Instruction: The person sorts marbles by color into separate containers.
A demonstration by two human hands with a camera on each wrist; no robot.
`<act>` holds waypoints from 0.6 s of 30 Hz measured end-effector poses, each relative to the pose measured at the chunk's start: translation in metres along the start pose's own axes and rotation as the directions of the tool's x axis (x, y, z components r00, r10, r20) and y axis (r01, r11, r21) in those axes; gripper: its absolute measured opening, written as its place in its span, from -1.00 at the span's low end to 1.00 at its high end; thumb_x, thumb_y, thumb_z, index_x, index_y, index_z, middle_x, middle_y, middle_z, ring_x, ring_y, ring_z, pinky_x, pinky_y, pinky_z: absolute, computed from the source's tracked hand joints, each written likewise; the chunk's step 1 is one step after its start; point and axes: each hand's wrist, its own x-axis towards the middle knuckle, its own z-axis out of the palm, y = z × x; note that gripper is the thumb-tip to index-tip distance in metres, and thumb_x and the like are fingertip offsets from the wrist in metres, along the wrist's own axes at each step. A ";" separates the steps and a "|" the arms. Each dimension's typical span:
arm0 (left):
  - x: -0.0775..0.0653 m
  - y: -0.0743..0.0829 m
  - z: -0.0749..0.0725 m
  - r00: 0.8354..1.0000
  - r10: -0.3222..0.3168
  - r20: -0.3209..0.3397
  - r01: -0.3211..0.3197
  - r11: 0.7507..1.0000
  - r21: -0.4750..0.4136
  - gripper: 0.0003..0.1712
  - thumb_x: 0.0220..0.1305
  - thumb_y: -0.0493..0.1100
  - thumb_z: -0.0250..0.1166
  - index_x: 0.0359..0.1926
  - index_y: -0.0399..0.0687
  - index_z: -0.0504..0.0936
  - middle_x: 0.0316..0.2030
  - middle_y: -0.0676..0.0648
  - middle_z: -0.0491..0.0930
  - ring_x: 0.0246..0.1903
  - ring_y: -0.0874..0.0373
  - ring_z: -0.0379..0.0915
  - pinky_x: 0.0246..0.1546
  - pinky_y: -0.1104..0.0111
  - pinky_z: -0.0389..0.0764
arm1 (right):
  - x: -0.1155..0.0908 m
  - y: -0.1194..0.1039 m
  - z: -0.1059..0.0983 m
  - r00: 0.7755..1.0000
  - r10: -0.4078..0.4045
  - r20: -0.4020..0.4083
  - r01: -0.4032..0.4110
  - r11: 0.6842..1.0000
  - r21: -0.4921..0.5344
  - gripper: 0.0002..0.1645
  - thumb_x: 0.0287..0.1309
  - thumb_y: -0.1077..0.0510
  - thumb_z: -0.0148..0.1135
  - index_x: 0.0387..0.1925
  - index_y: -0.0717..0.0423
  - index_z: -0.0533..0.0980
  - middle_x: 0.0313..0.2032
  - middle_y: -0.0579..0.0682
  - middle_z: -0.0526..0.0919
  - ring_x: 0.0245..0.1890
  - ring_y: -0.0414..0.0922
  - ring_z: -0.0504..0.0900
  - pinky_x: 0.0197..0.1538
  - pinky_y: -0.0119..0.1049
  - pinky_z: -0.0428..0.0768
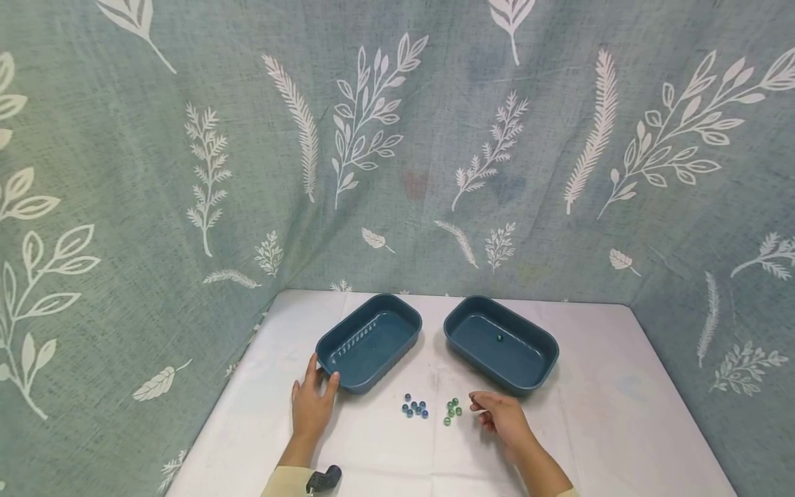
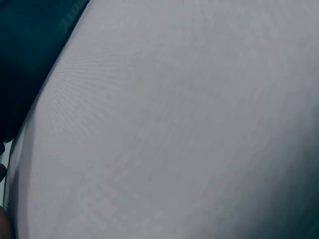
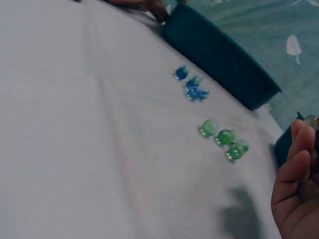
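In the head view, my left hand (image 1: 312,408) holds the near left corner of a dark blue tray (image 1: 354,385), thumb and fingers spread around the corner. My right hand (image 1: 506,417) is raised near the second dark blue tray (image 1: 534,388). Between its fingertips it pinches a clear, greenish marble (image 3: 311,120), partly hidden in the right wrist view. Several green marbles (image 1: 451,413) lie left of this hand. A group of several blue marbles (image 1: 414,405) lies farther left. One dark marble (image 1: 499,338) rests inside the right tray.
A white cloth (image 1: 385,455) covers the table. Patterned green fabric (image 1: 397,172) hangs behind it and on both sides. A black device (image 1: 326,478) is strapped at the left wrist.
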 end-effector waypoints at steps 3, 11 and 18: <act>0.000 0.000 -0.001 1.000 -0.001 -0.003 0.001 1.000 0.000 -0.13 0.33 0.13 0.25 0.51 0.02 0.06 0.17 -0.24 0.50 0.27 -0.21 0.29 0.38 -0.10 -0.20 | 0.003 -0.007 -0.003 1.000 -0.007 -0.004 0.007 1.000 0.030 -0.60 0.33 0.15 0.14 0.04 0.40 0.55 -0.34 0.04 0.64 -0.48 -0.18 0.48 -0.44 -0.39 0.49; 0.000 -0.001 -0.001 1.000 -0.003 -0.007 0.003 1.000 0.002 -0.13 0.33 0.13 0.24 0.51 0.02 0.07 0.17 -0.24 0.50 0.27 -0.20 0.28 0.39 -0.10 -0.21 | 0.010 -0.029 -0.016 0.999 -0.040 -0.020 0.041 0.998 0.039 -0.60 0.36 0.19 0.09 0.07 0.43 0.51 -0.32 0.08 0.63 -0.48 -0.18 0.48 -0.43 -0.37 0.51; -0.001 0.002 -0.002 1.000 -0.005 -0.005 0.005 1.000 -0.004 -0.13 0.33 0.13 0.24 0.51 0.04 0.07 0.18 -0.23 0.50 0.29 -0.18 0.27 0.39 -0.09 -0.21 | 0.016 -0.053 -0.033 0.996 -0.087 -0.016 0.087 0.996 -0.017 -0.58 0.41 0.13 0.07 0.10 0.39 0.50 -0.25 0.15 0.64 -0.46 -0.15 0.46 -0.38 -0.36 0.53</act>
